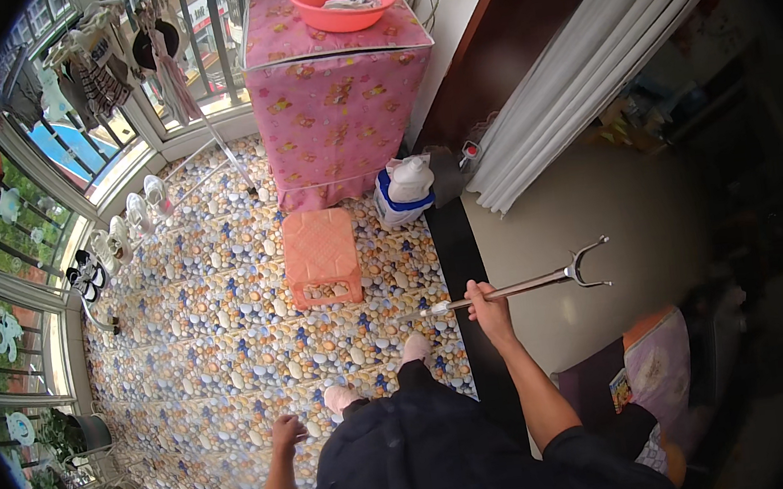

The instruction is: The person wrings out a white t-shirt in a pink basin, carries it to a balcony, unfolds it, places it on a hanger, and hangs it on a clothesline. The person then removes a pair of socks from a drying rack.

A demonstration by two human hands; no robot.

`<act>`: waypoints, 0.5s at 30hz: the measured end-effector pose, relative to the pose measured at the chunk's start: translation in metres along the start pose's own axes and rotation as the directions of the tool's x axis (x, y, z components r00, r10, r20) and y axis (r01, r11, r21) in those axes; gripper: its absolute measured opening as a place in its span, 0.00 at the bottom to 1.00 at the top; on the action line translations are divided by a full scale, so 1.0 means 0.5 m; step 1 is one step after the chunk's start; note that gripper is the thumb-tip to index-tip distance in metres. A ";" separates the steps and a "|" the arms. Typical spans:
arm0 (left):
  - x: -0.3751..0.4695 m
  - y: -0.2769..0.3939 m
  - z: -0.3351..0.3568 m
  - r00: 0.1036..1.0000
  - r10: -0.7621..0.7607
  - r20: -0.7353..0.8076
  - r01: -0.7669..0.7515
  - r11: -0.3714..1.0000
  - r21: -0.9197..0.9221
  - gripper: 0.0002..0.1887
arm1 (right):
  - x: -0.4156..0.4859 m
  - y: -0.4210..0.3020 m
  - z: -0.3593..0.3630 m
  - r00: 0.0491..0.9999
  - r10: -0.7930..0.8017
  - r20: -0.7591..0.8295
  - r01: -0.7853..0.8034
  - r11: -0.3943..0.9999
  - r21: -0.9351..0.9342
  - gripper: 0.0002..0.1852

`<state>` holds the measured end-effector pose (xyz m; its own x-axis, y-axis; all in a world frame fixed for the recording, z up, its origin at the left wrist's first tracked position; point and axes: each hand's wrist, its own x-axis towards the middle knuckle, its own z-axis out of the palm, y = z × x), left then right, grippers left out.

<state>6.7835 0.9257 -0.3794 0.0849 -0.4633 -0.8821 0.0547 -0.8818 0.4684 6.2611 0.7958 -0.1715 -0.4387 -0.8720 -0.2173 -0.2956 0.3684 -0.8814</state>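
A metal clothes pole with a forked hook end [531, 283] is held in my right hand [488, 309], roughly level, its fork pointing right over the grey floor. My left hand [289, 431] hangs at my left side, fingers loosely curled, with nothing visible in it. An orange plastic stool [321, 255] stands on the pebble-patterned floor in front of me. Behind it is a cabinet or appliance under a pink patterned cover [335, 118], with a red plastic basin [345, 9] on top holding some cloth. Laundry [103, 85] hangs at the upper left by the windows.
Several shoes [138, 214] line the window wall. A drying rack's white leg [232, 154] meets the floor near them. Potted plants [89, 434] stand at lower left. A blue-and-white bucket with a white bottle [405, 200] sits beside the cover. A white curtain [587, 66] hangs at the doorway.
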 end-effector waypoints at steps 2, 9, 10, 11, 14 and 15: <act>0.003 0.019 0.046 1.000 -0.007 -0.021 0.008 0.999 0.032 0.13 | 0.031 0.010 -0.045 0.999 -0.003 -0.044 0.001 0.999 -0.040 0.25; -0.008 0.056 0.223 1.000 0.010 -0.019 -0.008 0.997 0.072 0.12 | 0.178 0.065 -0.205 0.997 0.007 -0.072 -0.010 0.999 -0.039 0.24; -0.009 0.065 0.253 0.999 0.017 -0.033 -0.013 0.994 0.107 0.13 | 0.203 0.075 -0.230 0.997 0.010 -0.074 -0.013 1.000 -0.029 0.24; -0.011 0.070 0.287 0.999 0.010 -0.046 -0.002 0.988 0.158 0.14 | 0.223 0.085 -0.261 0.996 0.022 -0.081 -0.024 0.999 -0.024 0.24; -0.007 0.103 0.375 0.999 0.034 -0.018 -0.030 0.984 0.175 0.17 | 0.304 0.107 -0.337 0.995 0.020 -0.101 -0.021 1.000 -0.004 0.25; -0.004 0.116 0.401 0.999 0.021 -0.032 -0.014 0.977 0.210 0.17 | 0.331 0.109 -0.362 0.994 0.015 -0.105 -0.016 1.000 -0.007 0.25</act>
<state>6.5871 0.8580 -0.3603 0.1178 -0.4789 -0.8699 -0.1572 -0.8740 0.4599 6.0188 0.7297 -0.1797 -0.5297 -0.8277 -0.1853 -0.2947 0.3845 -0.8749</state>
